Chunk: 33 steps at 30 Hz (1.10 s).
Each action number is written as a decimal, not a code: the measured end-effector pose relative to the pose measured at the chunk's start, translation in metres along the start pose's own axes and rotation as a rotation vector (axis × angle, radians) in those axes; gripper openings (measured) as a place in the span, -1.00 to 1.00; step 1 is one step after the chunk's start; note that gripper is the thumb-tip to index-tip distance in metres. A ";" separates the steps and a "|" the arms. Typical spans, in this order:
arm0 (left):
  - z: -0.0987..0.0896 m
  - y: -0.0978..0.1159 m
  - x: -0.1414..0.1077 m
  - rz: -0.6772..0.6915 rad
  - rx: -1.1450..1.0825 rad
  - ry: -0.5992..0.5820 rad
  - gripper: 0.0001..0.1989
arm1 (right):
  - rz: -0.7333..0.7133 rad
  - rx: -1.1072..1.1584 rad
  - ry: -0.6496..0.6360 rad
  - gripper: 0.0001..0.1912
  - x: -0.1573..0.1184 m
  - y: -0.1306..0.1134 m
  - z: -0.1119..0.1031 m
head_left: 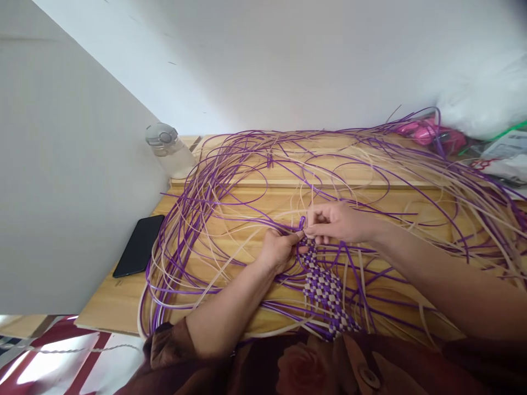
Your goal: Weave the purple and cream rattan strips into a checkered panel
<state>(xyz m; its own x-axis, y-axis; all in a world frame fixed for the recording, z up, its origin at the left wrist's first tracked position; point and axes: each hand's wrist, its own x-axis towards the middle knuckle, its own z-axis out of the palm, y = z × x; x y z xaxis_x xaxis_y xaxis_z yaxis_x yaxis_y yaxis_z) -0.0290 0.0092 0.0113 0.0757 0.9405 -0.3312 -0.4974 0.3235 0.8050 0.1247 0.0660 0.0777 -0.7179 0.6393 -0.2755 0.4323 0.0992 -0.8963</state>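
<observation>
A woven strip (323,288) of purple and cream plastic cords runs from my body up to both hands, in a knotted checker pattern. My left hand (280,247) grips the strip's far end between thumb and fingers. Close against it, my right hand (331,222) pinches a cord at the same end; the exact strand is partly hidden by the fingertips. A small purple loop (302,222) stands up beside the fingertips. Long loose purple and cream cords (209,186) fan out from the strip to both sides and curve round the back of the wooden table (242,192).
A dark phone (139,246) lies at the table's left edge, and a clear bottle with a grey lid (171,148) stands behind it. Pink items (432,134) and plastic bags (488,101) sit at the back right. A pale wall (288,66) rises behind the table.
</observation>
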 end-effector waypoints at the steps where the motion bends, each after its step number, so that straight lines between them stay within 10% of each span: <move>1: 0.000 -0.001 0.000 0.026 -0.009 -0.015 -0.68 | -0.006 -0.051 0.009 -0.66 0.006 -0.007 0.003; 7: -0.004 -0.004 0.002 0.017 -0.057 -0.018 -0.61 | -0.041 -0.593 0.441 -0.77 0.058 -0.008 -0.007; 13: -0.004 -0.002 0.002 -0.002 -0.074 0.000 -0.60 | 0.059 -0.483 0.668 -0.72 0.034 0.024 -0.022; 18: -0.006 -0.004 0.003 0.042 -0.081 -0.027 -0.59 | 0.208 -0.047 0.519 -0.65 -0.002 0.028 -0.003; 23: -0.007 -0.006 0.005 0.028 -0.071 -0.008 -0.60 | 0.042 0.400 0.527 -0.56 -0.007 0.025 0.010; 33: -0.007 -0.003 0.003 -0.016 -0.101 -0.037 -0.65 | -0.016 0.354 0.721 -0.61 0.008 0.045 0.051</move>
<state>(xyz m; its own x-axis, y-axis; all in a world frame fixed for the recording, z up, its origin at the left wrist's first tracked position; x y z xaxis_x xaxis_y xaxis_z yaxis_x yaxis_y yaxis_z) -0.0333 0.0104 0.0045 0.1150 0.9391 -0.3237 -0.5801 0.3280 0.7456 0.1106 0.0364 0.0178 -0.1412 0.9869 -0.0777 0.1391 -0.0579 -0.9886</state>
